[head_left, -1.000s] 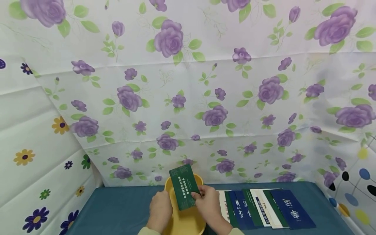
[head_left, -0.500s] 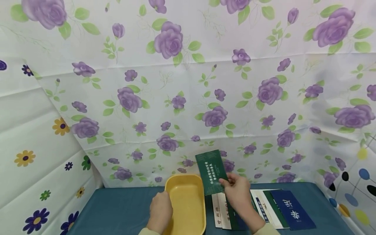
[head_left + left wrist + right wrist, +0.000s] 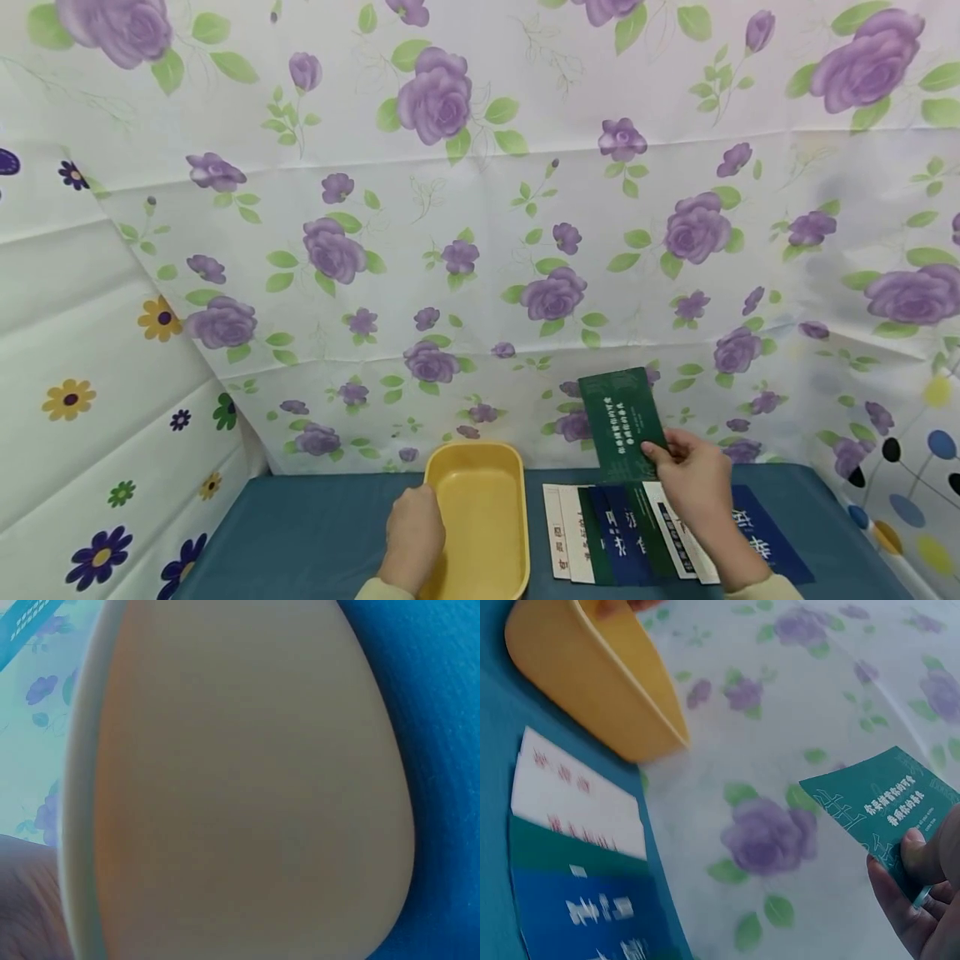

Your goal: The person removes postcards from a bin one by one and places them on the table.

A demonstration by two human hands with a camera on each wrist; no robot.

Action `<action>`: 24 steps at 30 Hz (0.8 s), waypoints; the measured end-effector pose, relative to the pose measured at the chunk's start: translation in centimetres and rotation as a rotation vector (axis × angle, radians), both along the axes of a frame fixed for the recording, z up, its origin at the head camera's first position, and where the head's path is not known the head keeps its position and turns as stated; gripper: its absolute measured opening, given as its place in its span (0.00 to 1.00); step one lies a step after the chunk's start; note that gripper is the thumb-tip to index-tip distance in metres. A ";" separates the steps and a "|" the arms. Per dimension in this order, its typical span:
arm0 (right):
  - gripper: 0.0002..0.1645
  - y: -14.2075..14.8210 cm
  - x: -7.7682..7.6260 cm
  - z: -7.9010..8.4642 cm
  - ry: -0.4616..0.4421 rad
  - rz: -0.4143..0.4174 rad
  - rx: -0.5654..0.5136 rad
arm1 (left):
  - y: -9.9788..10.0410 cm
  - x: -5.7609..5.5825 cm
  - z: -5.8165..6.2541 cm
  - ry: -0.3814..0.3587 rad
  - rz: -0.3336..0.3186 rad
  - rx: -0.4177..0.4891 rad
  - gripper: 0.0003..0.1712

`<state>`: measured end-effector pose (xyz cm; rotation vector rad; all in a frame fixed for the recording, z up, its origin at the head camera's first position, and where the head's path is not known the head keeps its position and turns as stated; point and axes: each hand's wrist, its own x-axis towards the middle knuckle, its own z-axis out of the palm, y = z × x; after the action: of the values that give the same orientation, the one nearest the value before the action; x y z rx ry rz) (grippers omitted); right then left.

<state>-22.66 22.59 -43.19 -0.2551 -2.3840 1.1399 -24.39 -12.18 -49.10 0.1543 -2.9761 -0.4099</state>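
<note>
With thumb and fingers my right hand [image 3: 697,483] pinches a green card [image 3: 617,421] by its lower right edge. White lettering runs across the card, and it stands raised over the row of cards. My left hand [image 3: 415,533] grips the left rim of a yellow plastic basin [image 3: 483,512], its fingers partly hidden from the head camera. The basin's side wall [image 3: 255,780] fills most of the left wrist view. In the right wrist view, the thumb [image 3: 919,855] lies over the face of the green card.
Right of the basin, several overlapping cards in white, green and blue lie in a row; a white card [image 3: 556,533] is leftmost, a blue card [image 3: 772,546] rightmost. A blue-green cloth [image 3: 322,533] covers the table. A floral sheet [image 3: 480,250] hangs behind.
My right hand has carried the green card from over the basin rightward to above the card row. My left hand has stayed at the basin's rim.
</note>
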 end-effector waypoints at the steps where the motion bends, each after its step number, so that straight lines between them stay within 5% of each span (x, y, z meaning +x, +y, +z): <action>1: 0.27 0.6 0.0 0.0 0.004 -0.015 0.014 | 0.0 0.0 0.0 -0.001 0.002 0.001 0.11; 10: 0.29 6.8 0.3 0.0 -0.021 -0.137 0.118 | 0.0 0.0 -0.2 0.014 0.004 -0.001 0.11; 24: 0.38 16.0 1.3 -0.9 -0.324 -0.139 0.277 | 0.0 0.0 -0.2 0.002 -0.001 -0.022 0.10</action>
<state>-21.34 38.62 -44.12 -0.5344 -2.7187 0.7381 -24.42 -12.16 -49.29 0.1495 -2.9775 -0.3775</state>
